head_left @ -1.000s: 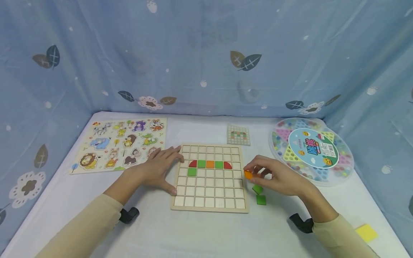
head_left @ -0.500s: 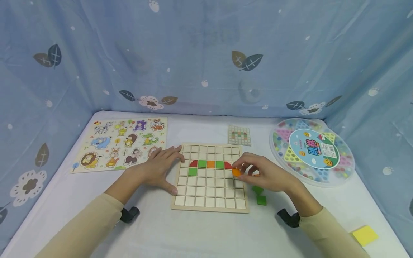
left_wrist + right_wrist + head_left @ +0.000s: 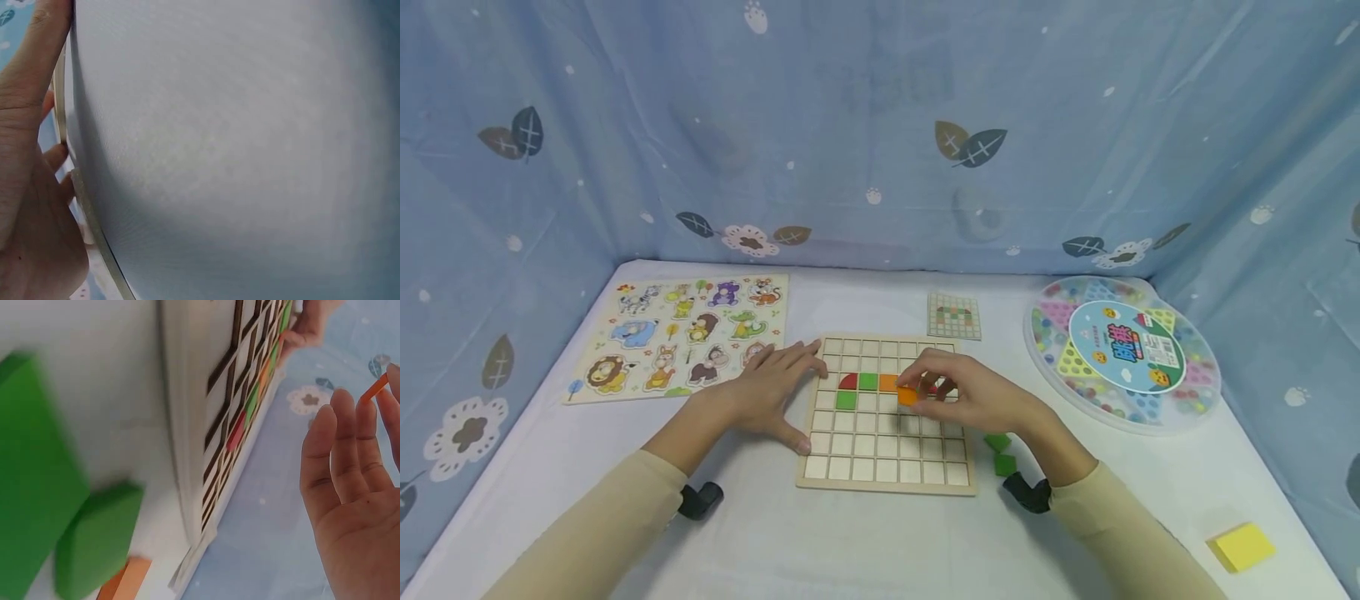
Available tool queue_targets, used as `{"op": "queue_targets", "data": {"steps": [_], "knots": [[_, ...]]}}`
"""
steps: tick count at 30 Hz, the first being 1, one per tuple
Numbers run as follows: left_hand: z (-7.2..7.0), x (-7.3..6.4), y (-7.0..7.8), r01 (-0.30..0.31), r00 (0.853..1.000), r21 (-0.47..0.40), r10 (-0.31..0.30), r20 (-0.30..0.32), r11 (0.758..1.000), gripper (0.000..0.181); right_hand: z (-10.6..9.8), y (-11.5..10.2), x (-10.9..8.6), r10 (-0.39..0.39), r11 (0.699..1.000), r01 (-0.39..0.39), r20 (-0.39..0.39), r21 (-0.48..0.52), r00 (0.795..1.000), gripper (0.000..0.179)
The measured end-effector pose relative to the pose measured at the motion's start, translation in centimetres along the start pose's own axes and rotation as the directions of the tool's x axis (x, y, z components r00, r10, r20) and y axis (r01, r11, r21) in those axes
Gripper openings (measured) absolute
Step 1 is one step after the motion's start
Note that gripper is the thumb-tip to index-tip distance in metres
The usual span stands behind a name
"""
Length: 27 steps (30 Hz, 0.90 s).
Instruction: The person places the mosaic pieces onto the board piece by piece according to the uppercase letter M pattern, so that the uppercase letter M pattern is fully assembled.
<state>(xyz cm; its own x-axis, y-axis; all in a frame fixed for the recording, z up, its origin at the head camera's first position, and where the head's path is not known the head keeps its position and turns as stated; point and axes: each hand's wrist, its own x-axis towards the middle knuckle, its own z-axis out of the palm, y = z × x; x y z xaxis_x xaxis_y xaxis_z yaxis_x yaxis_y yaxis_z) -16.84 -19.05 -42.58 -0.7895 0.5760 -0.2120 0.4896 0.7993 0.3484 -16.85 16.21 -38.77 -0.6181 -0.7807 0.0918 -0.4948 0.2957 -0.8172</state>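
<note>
My right hand [image 3: 977,398] pinches an orange square tile [image 3: 907,396] between thumb and fingertips, over the middle of the wooden grid board [image 3: 887,488]. Spread along the board's left edge, my left hand [image 3: 767,398] rests with fingers at the upper part and thumb lower down. A red quarter-round tile [image 3: 847,382], a green tile [image 3: 868,382] and an orange tile [image 3: 887,382] lie in one row. Below the red one lies another green tile [image 3: 846,400]. The row's right end is partly hidden by my right hand. In the right wrist view, the held tile [image 3: 375,387] shows edge-on.
Loose green tiles [image 3: 1004,465] lie right of the board; a loose orange tile [image 3: 128,578] shows beside them in the right wrist view. A pattern card [image 3: 954,317] lies behind. An animal puzzle [image 3: 651,333], a round marble game [image 3: 1123,354] and a yellow block [image 3: 1243,547] surround the board.
My right hand has moved left from the board's right edge to above its middle, carrying the orange tile. My left hand has stayed in place.
</note>
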Motion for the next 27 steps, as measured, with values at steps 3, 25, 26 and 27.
{"op": "queue_targets", "data": {"steps": [3,25,26,27], "knots": [[0.1,0.0,0.0,-0.001,1.0,0.002,0.001,-0.003,1.0,0.108,0.4,-0.2,0.8,-0.002,1.0,0.002,0.009,0.0,1.0,0.028],[-0.2,0.1,0.2,0.009,1.0,0.0,-0.009,0.011,1.0,0.107,1.5,-1.9,2.9,-0.068,0.997,0.07,0.074,-0.034,0.995,0.025],[-0.2,0.1,0.2,0.01,1.0,-0.004,-0.01,0.009,1.0,0.107,1.6,-2.1,3.0,-0.08,0.996,0.084,0.083,-0.04,0.993,0.025],[-0.2,0.1,0.2,0.011,1.0,-0.006,-0.011,0.01,1.0,0.107,1.6,-2.2,3.1,-0.09,0.994,0.095,0.09,-0.05,0.992,0.025]]}}
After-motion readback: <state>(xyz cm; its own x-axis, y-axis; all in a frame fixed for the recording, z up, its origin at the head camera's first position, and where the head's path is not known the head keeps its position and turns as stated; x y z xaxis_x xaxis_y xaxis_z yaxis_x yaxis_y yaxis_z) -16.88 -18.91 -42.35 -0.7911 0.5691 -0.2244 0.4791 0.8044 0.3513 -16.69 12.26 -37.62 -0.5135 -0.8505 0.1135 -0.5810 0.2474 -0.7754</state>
